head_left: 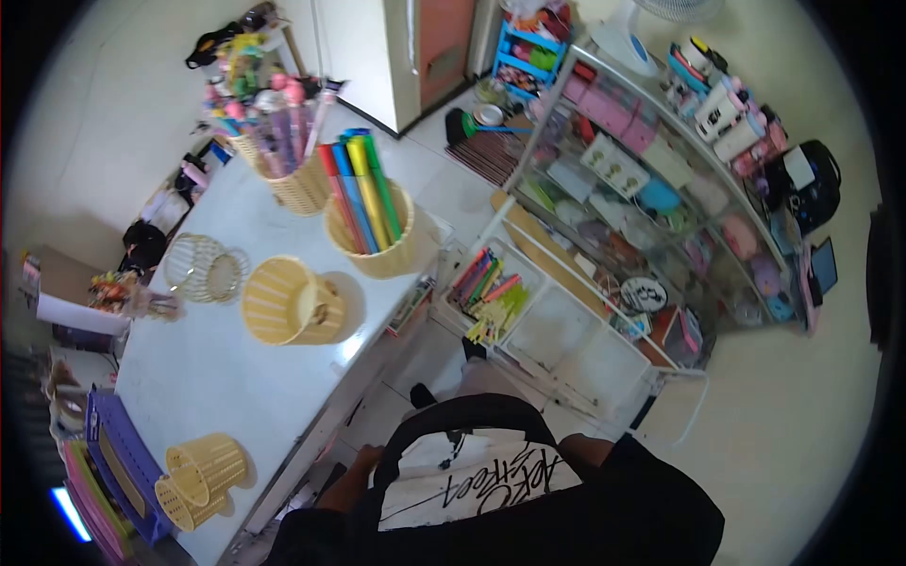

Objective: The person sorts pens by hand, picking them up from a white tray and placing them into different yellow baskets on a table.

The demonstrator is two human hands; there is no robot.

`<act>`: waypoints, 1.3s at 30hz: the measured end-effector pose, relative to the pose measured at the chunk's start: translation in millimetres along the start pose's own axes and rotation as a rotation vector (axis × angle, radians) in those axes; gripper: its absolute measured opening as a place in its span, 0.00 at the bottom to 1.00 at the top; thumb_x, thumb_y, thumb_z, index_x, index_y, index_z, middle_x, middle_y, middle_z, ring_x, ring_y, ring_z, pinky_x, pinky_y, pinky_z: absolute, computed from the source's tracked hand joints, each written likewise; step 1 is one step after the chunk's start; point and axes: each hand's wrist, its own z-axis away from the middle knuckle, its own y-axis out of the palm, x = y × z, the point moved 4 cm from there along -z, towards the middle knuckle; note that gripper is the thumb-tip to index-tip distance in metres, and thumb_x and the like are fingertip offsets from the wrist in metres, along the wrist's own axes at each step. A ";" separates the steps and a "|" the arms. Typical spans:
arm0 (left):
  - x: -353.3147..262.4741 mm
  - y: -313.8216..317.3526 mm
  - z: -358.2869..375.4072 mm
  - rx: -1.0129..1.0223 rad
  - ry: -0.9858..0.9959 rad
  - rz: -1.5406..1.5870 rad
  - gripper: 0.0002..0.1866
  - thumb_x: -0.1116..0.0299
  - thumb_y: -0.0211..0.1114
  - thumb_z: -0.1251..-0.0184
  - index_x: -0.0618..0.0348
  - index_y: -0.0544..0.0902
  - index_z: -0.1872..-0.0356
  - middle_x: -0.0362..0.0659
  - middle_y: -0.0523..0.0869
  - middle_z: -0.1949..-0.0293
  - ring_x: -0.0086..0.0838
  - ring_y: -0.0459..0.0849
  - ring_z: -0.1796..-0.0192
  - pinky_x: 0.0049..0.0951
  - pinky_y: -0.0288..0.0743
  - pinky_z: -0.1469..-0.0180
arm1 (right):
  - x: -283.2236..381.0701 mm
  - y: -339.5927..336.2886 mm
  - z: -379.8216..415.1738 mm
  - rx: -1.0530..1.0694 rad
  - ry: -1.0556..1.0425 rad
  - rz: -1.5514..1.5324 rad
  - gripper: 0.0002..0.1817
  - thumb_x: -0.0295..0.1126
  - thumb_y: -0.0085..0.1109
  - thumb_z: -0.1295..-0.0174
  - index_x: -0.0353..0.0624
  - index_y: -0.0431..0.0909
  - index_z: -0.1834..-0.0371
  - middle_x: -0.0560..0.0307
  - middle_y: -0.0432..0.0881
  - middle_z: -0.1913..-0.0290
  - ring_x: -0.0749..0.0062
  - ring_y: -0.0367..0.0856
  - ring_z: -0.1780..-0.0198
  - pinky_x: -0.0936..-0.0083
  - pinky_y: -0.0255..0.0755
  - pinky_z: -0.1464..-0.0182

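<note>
My left hand (369, 457) hangs low beside the white table (217, 368), partly behind my shirt; its fingers cannot be made out. Of my right arm only a bit of forearm shows, and the right hand is hidden by my body. On the table stands a cream plastic basket (269, 300) with nothing seen in it. Behind it, a similar basket (382, 262) holds several large markers (363, 193) in red, blue, yellow and green. Two more cream baskets (212, 467) sit together at the near left end. A clear wire-like basket (193, 269) lies toward the far edge.
Another basket (302, 189) at the back is full of pens with decorated tops. To my right, a white divided tray (566, 344) has markers and yellow-green items in one compartment. A glass display cabinet (632, 179) stands behind it, with a fan (623, 42) on top.
</note>
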 end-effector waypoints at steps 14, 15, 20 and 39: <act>-212.0 -70.9 -9.5 -0.196 -0.187 0.448 0.19 0.56 0.59 0.26 0.63 0.80 0.49 0.47 0.85 0.56 0.32 0.86 0.55 0.32 0.78 0.52 | 154.6 -240.5 -249.0 -0.599 0.103 -0.511 0.15 0.40 0.58 0.41 0.38 0.82 0.71 0.53 0.84 0.76 0.67 0.85 0.74 0.68 0.78 0.68; -221.2 -68.5 -15.2 -0.205 -0.202 0.445 0.19 0.56 0.59 0.26 0.63 0.80 0.49 0.47 0.85 0.56 0.32 0.86 0.55 0.32 0.78 0.52 | 159.7 -256.4 -278.4 -0.621 0.141 -0.499 0.16 0.42 0.59 0.41 0.38 0.83 0.71 0.50 0.85 0.75 0.62 0.86 0.72 0.66 0.78 0.66; -257.0 -55.5 -14.0 -0.226 -0.215 0.360 0.18 0.59 0.61 0.28 0.63 0.79 0.47 0.49 0.86 0.54 0.35 0.87 0.54 0.33 0.78 0.50 | 178.9 -273.5 -339.2 -0.739 0.389 -0.262 0.18 0.44 0.61 0.41 0.36 0.84 0.68 0.43 0.86 0.71 0.49 0.87 0.65 0.57 0.79 0.59; -282.6 -49.5 -42.2 -0.189 -0.146 0.154 0.18 0.59 0.61 0.29 0.62 0.80 0.47 0.50 0.87 0.52 0.39 0.87 0.53 0.36 0.80 0.50 | 154.3 -270.8 -369.4 -0.630 0.234 -0.446 0.24 0.44 0.66 0.41 0.37 0.80 0.89 0.51 0.83 0.82 0.67 0.85 0.78 0.69 0.78 0.71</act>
